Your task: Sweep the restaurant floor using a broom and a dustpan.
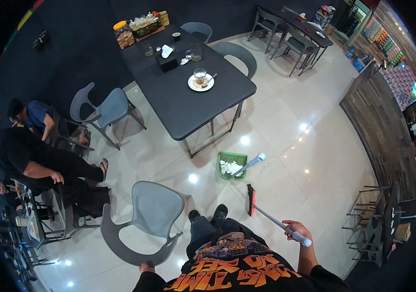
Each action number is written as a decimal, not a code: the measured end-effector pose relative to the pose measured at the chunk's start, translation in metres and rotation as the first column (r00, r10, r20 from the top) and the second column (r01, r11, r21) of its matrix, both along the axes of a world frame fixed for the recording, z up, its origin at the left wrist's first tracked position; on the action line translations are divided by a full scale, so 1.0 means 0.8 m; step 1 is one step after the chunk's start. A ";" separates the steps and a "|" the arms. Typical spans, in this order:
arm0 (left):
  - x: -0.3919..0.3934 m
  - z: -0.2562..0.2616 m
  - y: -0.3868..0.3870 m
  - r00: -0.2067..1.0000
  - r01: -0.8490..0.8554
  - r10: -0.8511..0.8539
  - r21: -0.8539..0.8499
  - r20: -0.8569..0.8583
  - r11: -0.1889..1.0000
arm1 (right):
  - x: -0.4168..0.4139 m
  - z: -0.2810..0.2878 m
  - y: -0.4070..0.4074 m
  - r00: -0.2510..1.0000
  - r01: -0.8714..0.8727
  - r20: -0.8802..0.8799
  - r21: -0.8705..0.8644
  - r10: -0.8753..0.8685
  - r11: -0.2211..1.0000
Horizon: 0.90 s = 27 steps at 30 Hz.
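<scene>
My right hand grips the upper handle of a broom, whose red and black head rests on the floor in front of my feet. At the lower left, my left hand holds the back rim of a grey plastic chair. Beyond the broom head stands a green dustpan with a long pale handle. Crumpled white tissues lie inside the dustpan.
A dark table carries a saucer with a glass, a tissue box and mugs. Another grey chair stands left of it. A person in black stands at left, near seated people. A wood-panelled counter runs along the right.
</scene>
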<state>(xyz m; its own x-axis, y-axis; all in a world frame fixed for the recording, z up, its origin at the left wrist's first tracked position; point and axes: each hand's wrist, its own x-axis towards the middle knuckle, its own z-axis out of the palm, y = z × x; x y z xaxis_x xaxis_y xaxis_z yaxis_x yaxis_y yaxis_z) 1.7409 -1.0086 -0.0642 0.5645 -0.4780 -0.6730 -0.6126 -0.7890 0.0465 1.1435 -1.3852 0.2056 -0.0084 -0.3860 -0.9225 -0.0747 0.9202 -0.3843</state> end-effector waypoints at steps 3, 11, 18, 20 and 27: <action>-0.041 0.051 -0.099 0.985 0.170 -0.173 -0.140 -0.015 0.975 | -0.014 0.005 0.005 0.998 0.040 -0.042 0.024 -0.039 0.999; -0.139 0.067 -0.469 0.842 -0.476 0.010 -0.735 -0.539 0.483 | -0.012 -0.034 0.026 0.952 -0.305 -0.088 -0.290 0.292 0.907; -0.413 0.168 -0.706 0.740 0.015 -0.560 -0.824 -0.372 0.566 | -0.003 -0.034 0.108 0.975 0.220 0.054 -0.121 -0.215 0.968; -0.465 0.186 -0.721 0.812 0.022 -0.487 -0.817 -0.321 0.577 | 0.008 -0.032 0.125 0.979 0.198 -0.018 -0.100 -0.201 0.975; -0.515 0.171 -0.747 0.915 -0.055 -0.259 -0.731 -0.309 0.680 | 0.015 -0.056 0.167 0.953 0.299 0.019 0.097 -0.302 0.949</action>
<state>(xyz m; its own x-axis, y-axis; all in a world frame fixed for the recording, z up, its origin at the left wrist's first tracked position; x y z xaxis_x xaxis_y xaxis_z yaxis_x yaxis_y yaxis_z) 1.3288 -1.6062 0.0727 0.2736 -0.9328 -0.2345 -0.4989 -0.3461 0.7946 1.1558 -1.2519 0.1605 -0.0796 -0.2840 -0.9555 0.2217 0.9295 -0.2947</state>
